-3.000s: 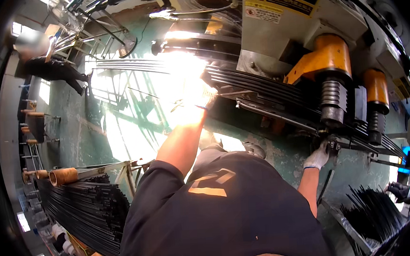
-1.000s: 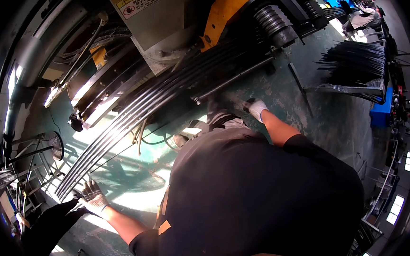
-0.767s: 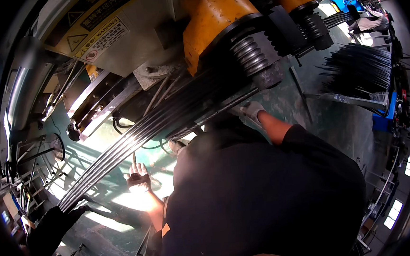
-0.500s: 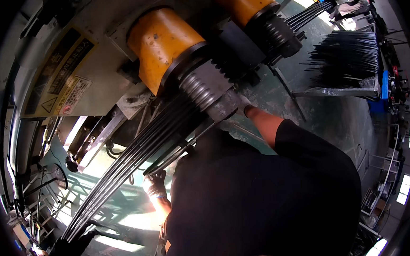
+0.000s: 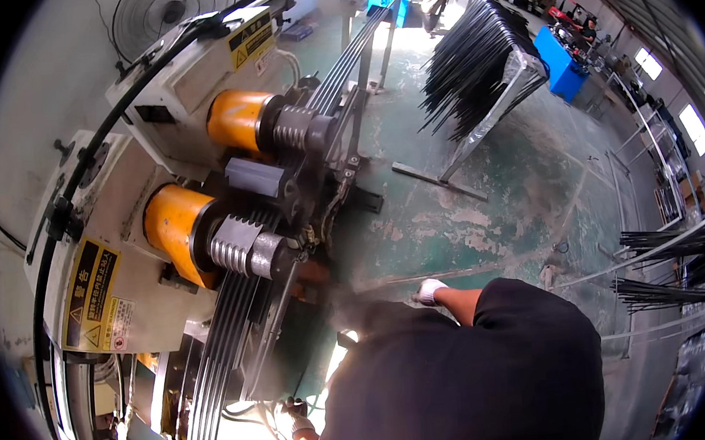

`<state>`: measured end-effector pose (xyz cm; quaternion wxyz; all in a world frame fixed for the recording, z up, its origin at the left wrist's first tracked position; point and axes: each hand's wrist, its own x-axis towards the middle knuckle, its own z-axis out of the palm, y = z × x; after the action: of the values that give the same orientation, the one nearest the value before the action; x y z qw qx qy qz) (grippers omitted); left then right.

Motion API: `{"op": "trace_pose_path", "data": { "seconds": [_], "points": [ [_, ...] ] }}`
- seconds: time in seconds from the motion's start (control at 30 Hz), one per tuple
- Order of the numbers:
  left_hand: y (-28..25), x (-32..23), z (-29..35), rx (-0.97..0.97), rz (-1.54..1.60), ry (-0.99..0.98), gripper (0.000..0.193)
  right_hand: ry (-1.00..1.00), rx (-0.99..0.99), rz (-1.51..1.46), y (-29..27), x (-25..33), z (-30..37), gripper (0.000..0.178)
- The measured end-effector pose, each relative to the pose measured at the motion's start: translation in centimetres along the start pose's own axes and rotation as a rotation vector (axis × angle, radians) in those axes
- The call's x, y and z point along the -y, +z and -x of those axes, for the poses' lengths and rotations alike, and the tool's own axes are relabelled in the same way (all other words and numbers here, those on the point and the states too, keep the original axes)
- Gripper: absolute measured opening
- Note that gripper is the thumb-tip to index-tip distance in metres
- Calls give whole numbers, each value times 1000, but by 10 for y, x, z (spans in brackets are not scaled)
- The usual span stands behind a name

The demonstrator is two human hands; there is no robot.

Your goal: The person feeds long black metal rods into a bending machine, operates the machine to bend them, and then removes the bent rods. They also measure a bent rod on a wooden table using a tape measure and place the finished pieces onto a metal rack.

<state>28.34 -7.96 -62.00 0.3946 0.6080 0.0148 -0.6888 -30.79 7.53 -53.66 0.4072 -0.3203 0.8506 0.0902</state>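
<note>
My left hand (image 5: 295,420), in a light knit glove with dark fingers, is low beside the machine, near a loop of dark cable. Its fingers look curled; whatever they may hold is too small and shaded to make out. Off to the right of the machine, above the floor, is my right hand (image 5: 429,291) in a white glove. Its fingers are partly hidden and blurred. Closest to my left side, a bundle of long dark rods (image 5: 224,364) slants under a grooved metal roller (image 5: 236,244), which sits on an orange cylindrical housing (image 5: 178,232).
A second orange housing (image 5: 239,122) with its roller stands farther back, with more rods (image 5: 350,69) passing it. Many thin black rods (image 5: 477,68) lie on a metal stand, whose foot bar (image 5: 440,181) crosses the floor. Beyond is a blue bin (image 5: 561,62). Further rod bundles (image 5: 668,288) are at right.
The view has swung up and back, so the machine appears farther left. My right hand has come away from the near roller's end. My left hand remains low beside the machine.
</note>
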Motion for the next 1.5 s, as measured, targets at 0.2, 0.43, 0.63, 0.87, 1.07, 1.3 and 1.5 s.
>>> {"op": "trace_pose_path", "data": {
  "seconds": [0.2, 0.43, 0.63, 0.87, 1.07, 1.3, 1.5],
  "points": [
    [39, -1, 49, -120, -37, -20, 22, 8, 21, 81, 19, -39, -6, 58],
    [17, -65, 71, 75, 124, 287, 28, -185, -146, -64, -53, 57, -26, 52],
    [72, -148, 160, 28, 169, 667, 33, -342, -209, -338, -103, 105, -11, 45],
    [146, -233, 274, 51, 185, 1076, 39, -355, -101, -238, -92, 93, -21, 45],
    [178, -290, 373, 113, 203, 1358, 45, -448, -226, -373, -113, 106, -15, 45],
    [284, -302, 472, -2, 171, 1520, 49, -643, -393, -815, -197, 176, 38, 38],
    [354, -311, 491, 43, -133, 1652, 40, -878, -506, -1306, -251, 229, 88, 36]
  ]
}}
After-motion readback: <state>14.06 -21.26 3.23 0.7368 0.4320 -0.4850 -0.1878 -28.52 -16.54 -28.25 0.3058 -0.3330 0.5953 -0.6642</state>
